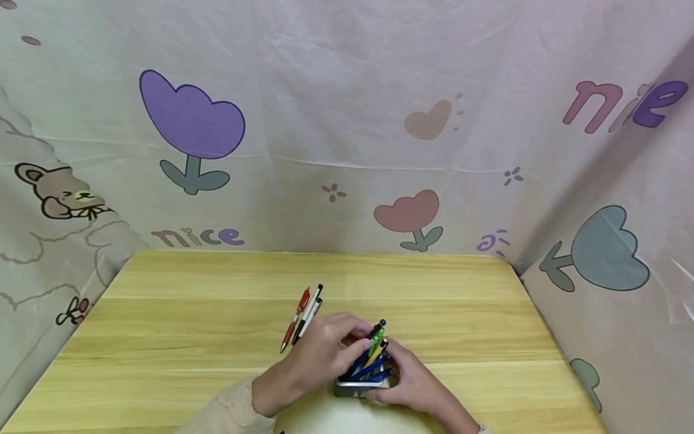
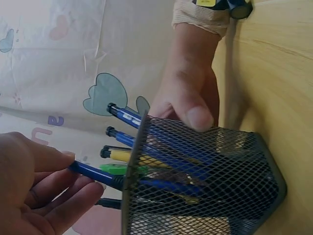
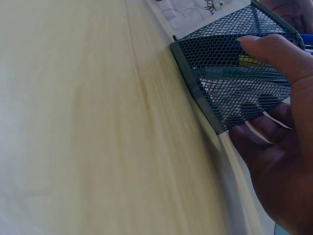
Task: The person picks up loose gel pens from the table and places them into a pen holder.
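Left fingers [image 2: 78, 203] pinch blue pen [image 2: 95, 173]; gap to cup rim [image 2: 126, 196].

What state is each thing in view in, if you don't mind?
Mesh holder: mouth up, pens inside.
Blue pen: partly in the holder.
Yellow pen: partly in the holder.
Green pen: partly in the holder.
Red pen: lying on the table.
White-and-black pens: lying beside it.
Left hand: pinching the blue pen.
Right hand: gripping the holder.

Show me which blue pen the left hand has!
The lowest blue pen in the left wrist view: the left hand pinches its end; two other blue pens stick out apart from that hand.
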The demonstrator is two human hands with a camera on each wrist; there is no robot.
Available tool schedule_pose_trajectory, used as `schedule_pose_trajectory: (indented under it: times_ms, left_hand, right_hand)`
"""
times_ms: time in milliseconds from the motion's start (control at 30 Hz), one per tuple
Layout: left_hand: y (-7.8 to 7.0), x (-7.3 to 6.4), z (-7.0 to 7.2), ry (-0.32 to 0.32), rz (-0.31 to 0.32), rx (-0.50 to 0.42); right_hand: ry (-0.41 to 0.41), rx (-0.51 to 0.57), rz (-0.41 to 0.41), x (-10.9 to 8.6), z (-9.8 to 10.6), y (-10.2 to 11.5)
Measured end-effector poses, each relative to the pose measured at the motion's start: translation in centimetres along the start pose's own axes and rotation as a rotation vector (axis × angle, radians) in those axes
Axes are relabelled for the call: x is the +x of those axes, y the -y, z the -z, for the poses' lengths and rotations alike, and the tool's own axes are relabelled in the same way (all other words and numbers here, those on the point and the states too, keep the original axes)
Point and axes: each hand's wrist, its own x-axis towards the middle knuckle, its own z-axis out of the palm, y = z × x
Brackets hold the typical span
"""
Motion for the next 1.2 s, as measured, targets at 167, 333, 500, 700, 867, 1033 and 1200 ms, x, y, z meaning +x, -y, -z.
schedule_pose_trajectory:
  times_ms: [167,333,500,700,867,1033,1200]
  left_hand:
    - [0.3,-0.3,-0.5,0.015,-0.023,0.025]
    - [0.4,-0.6,-0.7,0.029,-0.024,0.044]
    - [0.3,-0.8,-1.0,0.062,0.012,0.035]
    - [0.2,-1.0,-1.2,0.123,0.096,0.039]
    - [0.1,-1.0,-1.3,0.159,0.140,0.075]
    - [-0.1,-0.8,-1.4,0.200,0.164,0.132]
    - [-0.5,-0.4,-1.3,0.259,0.181,0.202]
  right_hand:
    - [-0.002,-0.006,0.011,-0.1,0.0,-0.1]
    - [0.001,0.006,0.034,0.0,0.0,-0.2]
    - [0.001,0.009,0.053,0.0,-0.1,-0.2]
    - [0.007,0.009,0.056,0.0,0.0,-0.1]
    - [0.006,0.007,0.031,0.0,0.0,0.0]
    - [0.011,0.019,0.018,-0.1,0.0,0.1]
    - [0.007,0.007,0.027,0.0,0.0,0.0]
